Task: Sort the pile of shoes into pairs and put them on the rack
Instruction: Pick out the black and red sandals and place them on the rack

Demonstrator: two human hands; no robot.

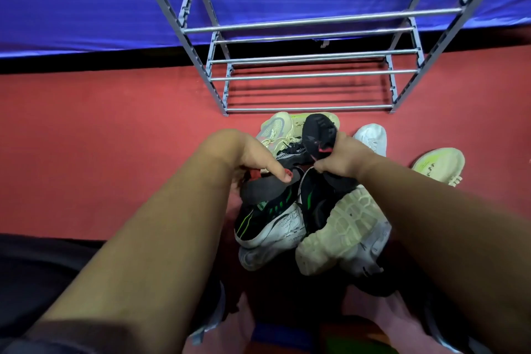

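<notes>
A pile of shoes lies on the red floor in front of a grey metal rack (310, 76) whose shelves hold nothing. My left hand (253, 158) grips the collar of a black sneaker with green stripes and a white sole (270, 218). My right hand (342, 158) holds the matching black-and-green sneaker (339, 218) by its heel, its pale sole turned towards me. A black shoe with red trim (319, 132) stands just beyond my right hand, touching it. Cream-and-lime sneakers lie behind (275, 126) and off to the right (436, 164).
A white shoe (370, 136) lies right of the pile. A blue cloth wall (86, 0) runs behind the rack. Open red floor (100, 138) spreads to the left. My bare feet (373, 322) and dark clothing sit at the bottom edge.
</notes>
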